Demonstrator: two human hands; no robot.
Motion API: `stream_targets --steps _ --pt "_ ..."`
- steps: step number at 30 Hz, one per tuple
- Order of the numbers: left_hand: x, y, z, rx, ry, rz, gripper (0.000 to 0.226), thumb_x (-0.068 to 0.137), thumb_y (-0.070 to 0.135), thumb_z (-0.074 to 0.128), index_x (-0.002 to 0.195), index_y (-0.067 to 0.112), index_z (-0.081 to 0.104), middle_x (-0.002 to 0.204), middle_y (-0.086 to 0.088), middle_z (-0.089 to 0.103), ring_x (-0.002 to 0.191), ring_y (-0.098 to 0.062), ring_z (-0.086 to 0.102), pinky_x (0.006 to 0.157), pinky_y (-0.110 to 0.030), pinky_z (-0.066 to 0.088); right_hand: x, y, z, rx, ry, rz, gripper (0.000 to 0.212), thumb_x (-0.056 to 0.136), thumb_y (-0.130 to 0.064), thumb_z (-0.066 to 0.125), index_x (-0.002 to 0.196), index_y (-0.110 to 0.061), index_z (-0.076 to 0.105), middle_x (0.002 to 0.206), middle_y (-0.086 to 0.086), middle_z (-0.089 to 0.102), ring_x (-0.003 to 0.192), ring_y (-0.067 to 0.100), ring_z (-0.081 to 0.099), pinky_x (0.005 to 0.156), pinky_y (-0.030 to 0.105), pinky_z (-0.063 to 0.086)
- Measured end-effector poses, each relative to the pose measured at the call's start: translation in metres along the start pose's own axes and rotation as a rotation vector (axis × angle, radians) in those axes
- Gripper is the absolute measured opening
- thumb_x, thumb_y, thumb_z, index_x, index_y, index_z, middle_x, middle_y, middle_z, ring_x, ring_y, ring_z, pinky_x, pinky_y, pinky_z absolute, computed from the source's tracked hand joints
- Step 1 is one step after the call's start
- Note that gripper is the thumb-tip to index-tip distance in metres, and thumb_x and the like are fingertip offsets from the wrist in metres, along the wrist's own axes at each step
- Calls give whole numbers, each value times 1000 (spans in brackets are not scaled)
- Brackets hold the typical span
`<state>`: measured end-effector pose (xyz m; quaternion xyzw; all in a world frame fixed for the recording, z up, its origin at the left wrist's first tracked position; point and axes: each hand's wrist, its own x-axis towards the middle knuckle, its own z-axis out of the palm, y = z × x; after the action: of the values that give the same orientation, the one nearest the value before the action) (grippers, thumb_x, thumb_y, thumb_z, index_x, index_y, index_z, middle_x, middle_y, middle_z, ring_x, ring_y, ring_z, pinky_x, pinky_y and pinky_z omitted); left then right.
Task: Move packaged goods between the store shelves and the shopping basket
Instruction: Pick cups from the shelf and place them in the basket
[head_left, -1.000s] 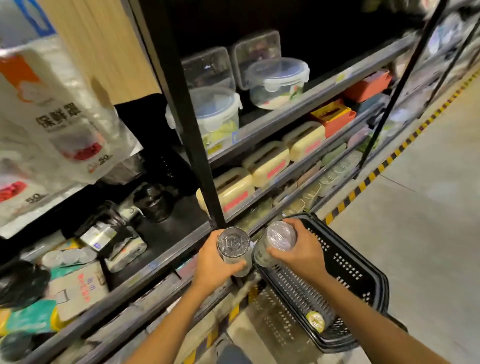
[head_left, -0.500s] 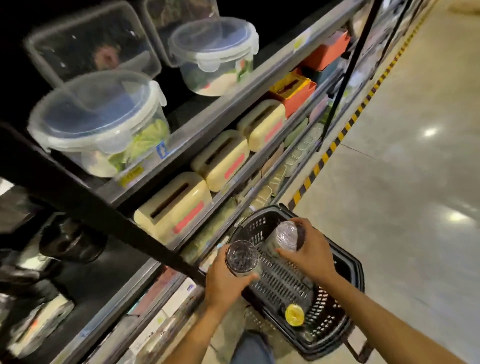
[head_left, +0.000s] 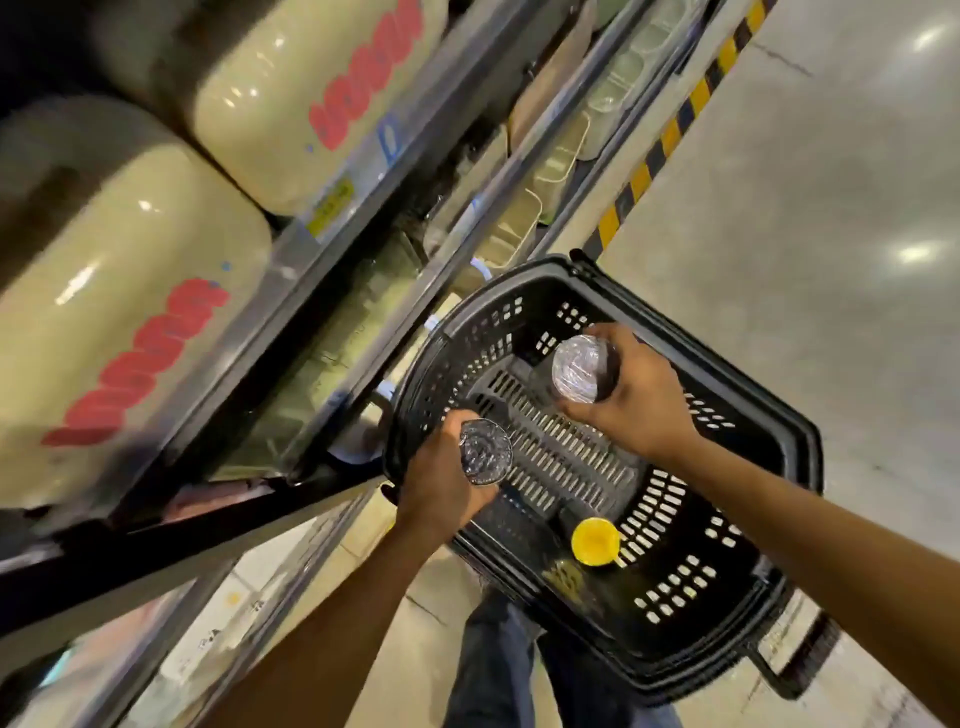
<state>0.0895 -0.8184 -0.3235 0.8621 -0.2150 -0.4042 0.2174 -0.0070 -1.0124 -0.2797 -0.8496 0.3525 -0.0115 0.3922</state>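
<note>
- Legs (head_left: 498, 670): in dark trousers, directly below the view, just beside the near end of the basket (head_left: 737, 384).
- Yellow cap (head_left: 596, 541): tops a dark item lying in the near part of the basket. The item's body is too dark to identify.
- Left hand (head_left: 441, 488): fingers curled round the side wall of the left jar (head_left: 485, 453), a clear, film-wrapped cylinder held upright just inside the basket's shelf-side rim.
- Right hand (head_left: 639, 405): grips the right jar (head_left: 579, 374) the same way, thumb and fingers round its side, over the far half of the basket. The two jars are apart. Whether either base touches the basket floor cannot be told.
- Handling, as a judgement: both jars look rigid and breakable, moderately heavy for their size, and the film wrap probably makes them slippery. Hold each round the mid-body with a full wrap of the fingers, not by the top. Set each base down flat on the slotted floor, clear of the other jar and of the capped item, to avoid a knock.
- Basket: black perforated plastic, standing on the floor (head_left: 831, 312) just beside the shelf (head_left: 363, 176).
- Cream boxes (head_left: 130, 312): with red markings, sit on the shelf above basket level.
- Hazard tape (head_left: 670, 135): yellow-and-black, runs along the shelf foot beyond the basket.
</note>
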Motion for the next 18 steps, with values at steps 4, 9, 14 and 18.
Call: stream_targets --steps 4,9,14,18 --pt "41 -26 44 111 -24 -69 78 63 22 87 124 22 38 127 -9 55 114 -29 55 97 -38 46 17 54 45 -10 -55 41 72 60 -36 85 121 -18 50 103 2 66 93 21 61 83 41 51" --pt "90 -38 79 287 -85 -153 74 69 30 83 124 22 35 115 -15 61 105 -37 60 87 -41 48 36 98 88 -5 -103 66 68 61 -36 85 118 -16 52 98 2 65 88 20 62 79 37 51" --pt "130 -49 102 382 -134 -200 85 70 27 81 133 14 26 121 -20 56 111 -40 56 91 -43 46 49 133 114 29 -109 110 69 60 -35 86 117 -17 51 97 2 65 88 18 61 81 40 52" --pt "149 -61 117 422 -200 -187 91 69 20 83 138 16 23 125 -20 55 113 -38 56 93 -43 46 54 154 129 49 -113 143 74 59 -34 88 120 -19 49 104 -1 64 97 15 60 87 39 52"
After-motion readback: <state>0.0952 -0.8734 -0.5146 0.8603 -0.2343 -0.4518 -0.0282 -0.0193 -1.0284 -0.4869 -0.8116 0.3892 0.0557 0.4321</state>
